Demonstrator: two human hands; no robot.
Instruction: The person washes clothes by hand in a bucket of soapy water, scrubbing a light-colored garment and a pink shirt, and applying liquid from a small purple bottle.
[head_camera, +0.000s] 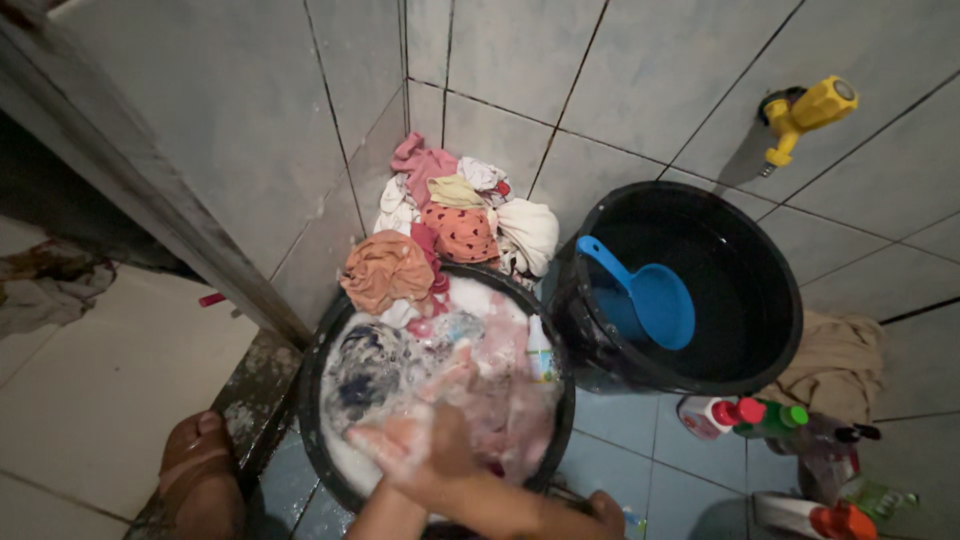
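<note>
A black basin (312, 400) on the tiled floor holds soapy water and wet laundry. Both my hands are in it, covered in foam and blurred. My right hand (405, 445) reaches across from the lower right, fingers pointing left, and presses on a pale pink garment (510, 410). My left hand (455, 375) lies just beyond it, closed on the same pink cloth. A dark blue and white garment (365, 375) soaks in the left half of the basin.
Orange, pink and white clothes (450, 225) are piled in the wall corner behind the basin. To the right, a black bucket (775, 340) holds a blue scoop (650, 300), under a yellow tap (810, 110). Bottles (745, 415) and a beige cloth (840, 365) lie right; my foot (195, 460) rests left.
</note>
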